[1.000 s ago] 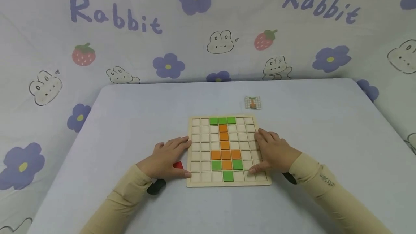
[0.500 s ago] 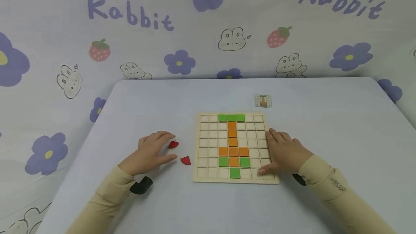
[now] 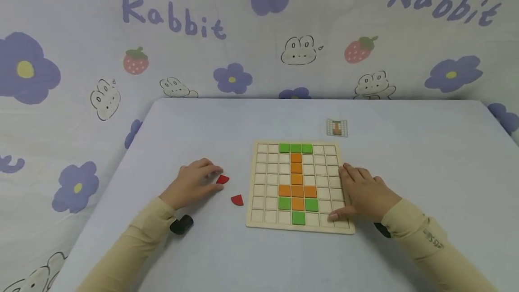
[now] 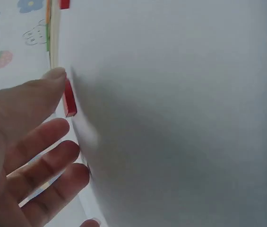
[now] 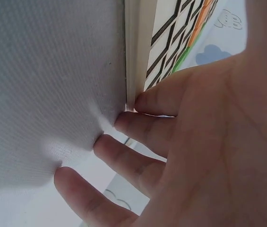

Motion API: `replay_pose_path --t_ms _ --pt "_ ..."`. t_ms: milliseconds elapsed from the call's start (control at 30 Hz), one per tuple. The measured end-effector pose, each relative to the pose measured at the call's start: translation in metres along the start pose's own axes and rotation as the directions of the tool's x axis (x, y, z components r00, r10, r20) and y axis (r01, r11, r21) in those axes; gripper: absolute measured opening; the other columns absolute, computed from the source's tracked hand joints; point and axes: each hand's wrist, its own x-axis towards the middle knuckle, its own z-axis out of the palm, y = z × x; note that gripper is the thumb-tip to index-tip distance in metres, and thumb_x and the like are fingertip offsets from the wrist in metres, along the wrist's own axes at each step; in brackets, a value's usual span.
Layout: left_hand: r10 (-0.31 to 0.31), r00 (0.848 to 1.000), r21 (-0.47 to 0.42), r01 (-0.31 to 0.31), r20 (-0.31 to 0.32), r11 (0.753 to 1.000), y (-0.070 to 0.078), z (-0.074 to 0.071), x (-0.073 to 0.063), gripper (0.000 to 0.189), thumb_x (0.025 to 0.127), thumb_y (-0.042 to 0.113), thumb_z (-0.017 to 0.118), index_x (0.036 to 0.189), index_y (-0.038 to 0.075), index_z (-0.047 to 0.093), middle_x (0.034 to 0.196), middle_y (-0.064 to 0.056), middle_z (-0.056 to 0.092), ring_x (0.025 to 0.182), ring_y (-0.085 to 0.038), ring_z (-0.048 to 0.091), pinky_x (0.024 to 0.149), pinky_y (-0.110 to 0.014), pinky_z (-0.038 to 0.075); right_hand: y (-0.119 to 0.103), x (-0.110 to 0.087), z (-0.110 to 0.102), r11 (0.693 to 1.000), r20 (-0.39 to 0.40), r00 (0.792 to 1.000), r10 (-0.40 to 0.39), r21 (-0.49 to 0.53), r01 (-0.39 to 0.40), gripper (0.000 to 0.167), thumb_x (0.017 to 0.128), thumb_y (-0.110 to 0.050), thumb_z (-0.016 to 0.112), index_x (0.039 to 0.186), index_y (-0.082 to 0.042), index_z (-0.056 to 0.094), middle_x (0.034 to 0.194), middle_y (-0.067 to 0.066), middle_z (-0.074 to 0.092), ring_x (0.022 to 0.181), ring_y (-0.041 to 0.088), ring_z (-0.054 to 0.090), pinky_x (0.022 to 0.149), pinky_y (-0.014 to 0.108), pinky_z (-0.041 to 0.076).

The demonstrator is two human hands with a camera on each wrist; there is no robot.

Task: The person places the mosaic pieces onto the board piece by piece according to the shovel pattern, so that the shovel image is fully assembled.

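Note:
My left hand (image 3: 194, 184) is at a small red quarter-round piece (image 3: 222, 179), its thumb and fingertips on either side of it. In the left wrist view this red piece (image 4: 69, 98) stands out past the thumb tip, and the fingers are spread apart. A second red quarter-round piece (image 3: 237, 200) lies between this hand and the wooden grid board (image 3: 270, 179). Several orange square tiles (image 3: 297, 191) and green square tiles (image 3: 298, 217) sit in the board's cells. My right hand (image 3: 369, 193) rests along the board's right edge, thumb over the top; in the right wrist view its fingers (image 5: 128, 165) are extended, fingertips at the cloth.
A small pattern card (image 3: 337, 128) lies behind the board on the white-covered table (image 3: 194, 125). Dark wrist-worn devices show under both wrists, the left one (image 3: 182, 225) more plainly. A printed cloth (image 3: 251, 35) with rabbits and flowers hangs behind the table.
My left hand has left the board's left edge, moved left, and closed in on one red piece. Both red pieces have come into sight. The right hand stays at the board; the head view has turned left.

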Motion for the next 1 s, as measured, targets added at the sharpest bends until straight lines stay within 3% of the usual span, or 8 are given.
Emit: replay_pose_path --t_ms 400,633,833,1000 --pt "0.129 0.991 0.013 -0.128 -0.046 0.992 -0.004 0.004 0.002 0.020 0.081 0.019 0.078 0.099 0.012 0.072 0.091 0.001 0.063 0.078 -0.015 0.058 0.070 -0.029 0.047 -0.008 -0.004 0.000 1.000 -0.034 0.999 -0.014 -0.021 0.013 0.119 0.068 -0.080 0.058 0.141 0.011 0.035 0.145 0.029 0.037 0.125 0.048 0.042 0.084 0.061 0.044" --pt "0.127 0.992 0.012 -0.127 -0.025 0.992 -0.005 0.002 0.001 0.020 0.081 0.017 0.077 0.100 0.011 0.072 0.091 0.001 0.064 0.080 -0.015 0.059 0.071 -0.028 0.049 -0.011 -0.007 -0.001 1.000 -0.036 0.999 -0.001 -0.026 0.000 0.118 0.068 -0.079 0.058 0.141 0.011 0.036 0.145 0.029 0.037 0.125 0.047 0.042 0.085 0.060 0.044" --pt "0.136 0.991 -0.049 -0.137 -0.012 0.989 0.004 -0.005 0.001 0.022 0.082 0.015 0.076 0.103 0.009 0.071 0.093 0.001 0.066 0.083 -0.015 0.061 0.074 -0.030 0.051 -0.011 -0.009 0.000 1.000 -0.033 0.999 0.007 -0.024 -0.008 0.116 0.070 -0.076 0.061 0.141 0.011 0.035 0.145 0.029 0.037 0.126 0.048 0.041 0.086 0.061 0.044" --pt "0.208 0.978 -0.111 -0.208 -0.018 0.972 0.015 -0.008 0.004 0.023 0.082 0.011 0.075 0.105 0.008 0.070 0.095 0.002 0.067 0.083 -0.014 0.061 0.073 -0.030 0.051 -0.011 -0.008 0.003 1.000 -0.017 1.000 0.022 -0.017 -0.023 0.117 0.069 -0.077 0.060 0.142 0.011 0.033 0.146 0.030 0.035 0.127 0.048 0.039 0.087 0.061 0.043"
